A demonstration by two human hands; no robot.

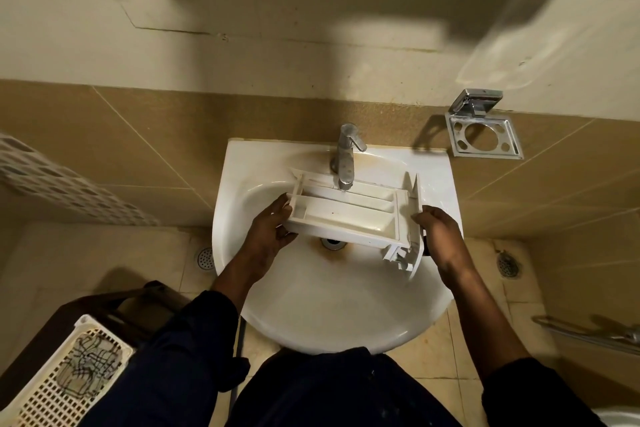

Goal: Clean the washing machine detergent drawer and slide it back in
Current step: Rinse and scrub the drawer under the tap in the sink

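Dark trousers (346, 392) nearest, then sink (332, 315). Left hand (268, 236) and right hand (438, 232) each gripping an end of drawer (349, 215), held over basin beneath tap (346, 156). Could slip if wet, cracking against sink.

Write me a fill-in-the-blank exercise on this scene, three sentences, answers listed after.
1. Both hands hold the detergent drawer above the white ____.
2. The tap spout ends just over the drawer's ____ edge.
3. The left hand grips one end of the drawer and the ____ hand grips the other.

Answers: sink; far; right
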